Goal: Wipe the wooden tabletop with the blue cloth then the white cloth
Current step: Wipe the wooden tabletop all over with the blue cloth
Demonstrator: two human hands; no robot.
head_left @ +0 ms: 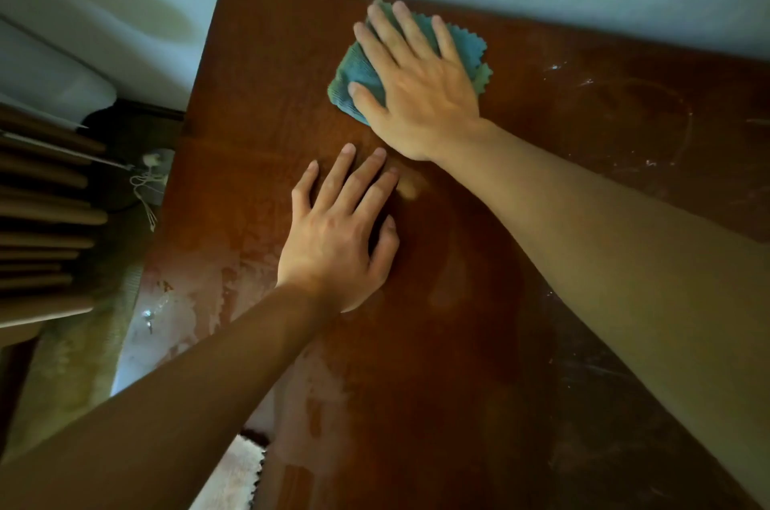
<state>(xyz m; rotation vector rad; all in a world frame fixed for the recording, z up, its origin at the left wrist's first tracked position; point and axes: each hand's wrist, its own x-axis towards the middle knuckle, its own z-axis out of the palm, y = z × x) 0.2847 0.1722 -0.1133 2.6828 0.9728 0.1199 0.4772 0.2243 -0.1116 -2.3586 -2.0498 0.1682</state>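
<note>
Down at the bottom edge of the frame, nearest me, a white cloth (pixel 233 472) peeks out beneath my left forearm, lying at the near edge and waiting its turn. Up from there, my left hand (pixel 337 234) lies flat on the tabletop (pixel 437 342), fingers straight and spread, holding nothing, just bracing. My right hand (pixel 416 80) is further up, near the top centre of the frame, palm down on the blue cloth (pixel 354 80), fingers straight and pressing it flat against the wood close to the far edge by the wall.

So I judge we're in the blue-cloth pass. Pale smears show at the lower left of the tabletop and white scuffs across the right side, and those want covering. To do it well, I'd keep the palm weight even so the cloth doesn't bunch, run overlapping strokes from the far edge back toward me, and shift the bracing hand before the cloth reaches it.
</note>
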